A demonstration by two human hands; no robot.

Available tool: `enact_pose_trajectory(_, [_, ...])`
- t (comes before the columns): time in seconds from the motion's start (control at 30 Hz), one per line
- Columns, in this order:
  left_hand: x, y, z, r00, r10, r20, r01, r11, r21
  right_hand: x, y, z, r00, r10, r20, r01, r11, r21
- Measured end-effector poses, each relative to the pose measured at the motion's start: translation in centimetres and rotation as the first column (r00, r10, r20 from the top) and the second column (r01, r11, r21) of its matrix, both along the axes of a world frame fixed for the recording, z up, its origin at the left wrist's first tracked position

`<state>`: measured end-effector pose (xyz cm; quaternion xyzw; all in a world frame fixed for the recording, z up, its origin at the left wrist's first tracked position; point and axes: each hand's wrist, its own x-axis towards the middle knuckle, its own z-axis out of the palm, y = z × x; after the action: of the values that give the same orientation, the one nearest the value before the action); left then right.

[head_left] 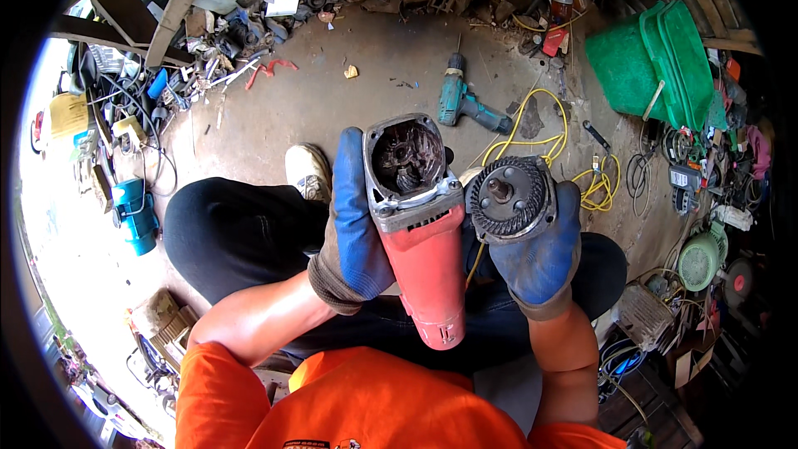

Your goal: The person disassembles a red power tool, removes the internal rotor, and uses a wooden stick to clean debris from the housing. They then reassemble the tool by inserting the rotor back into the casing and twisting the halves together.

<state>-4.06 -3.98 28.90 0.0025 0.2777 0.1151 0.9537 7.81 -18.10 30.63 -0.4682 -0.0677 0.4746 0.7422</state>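
My left hand (353,233), in a blue and grey work glove, is closed around a red angle grinder body (424,274). Its metal gear housing points away from me and lies uncovered, with dark grease and a small gear inside. In my gloved right hand (540,262) sits the grinder's gear cover (509,198), turned so that its toothed bevel gear and central shaft face up. The two parts are held side by side, close together above my lap. Most of my right fingers are hidden behind the cover.
A teal cordless drill (467,101) lies on the concrete floor ahead, beside a loose yellow cord (565,129). Green buckets (652,62) stand at far right. Scrap and cables crowd both sides; a blue motor-like part (135,214) stands at left. My shoe (307,170) is near the grinder.
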Motion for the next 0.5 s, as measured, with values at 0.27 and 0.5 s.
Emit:
enact_pose_trajectory(0.27, [-0.2,0.0,-0.4,0.998,0.019,0.053,-0.019,1.0,-0.001,0.0,-0.2,-0.1,1.0,0.006,0.009,-0.007,1.0,0.014])
enact_pose_trajectory(0.5, [-0.6,0.0,-1.0,0.989,0.057,0.14,-0.039,0.992,-0.123,0.0,-0.3,-0.1,1.0,0.009,0.03,-0.009,1.0,0.017])
